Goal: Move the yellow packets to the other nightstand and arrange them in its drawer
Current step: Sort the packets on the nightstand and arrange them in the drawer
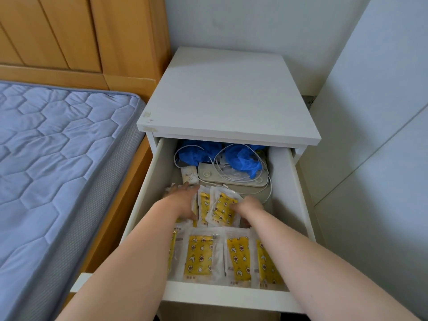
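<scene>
Packets (201, 256) yellow, star-printed, clear-edged

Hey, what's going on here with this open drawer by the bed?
A person has both hands in the open drawer of a white nightstand, arranging yellow packets. The left hand lies on packets at the left; the right hand touches a tilted packet beside it. Another row lies flat along the front. Cables and blue plastic sit behind.

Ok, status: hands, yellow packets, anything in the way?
Left hand resting on rear packets, right hand touching them, grip unclear. Front row lying flat in drawer. Cables, blue bags crowd the back.
</scene>
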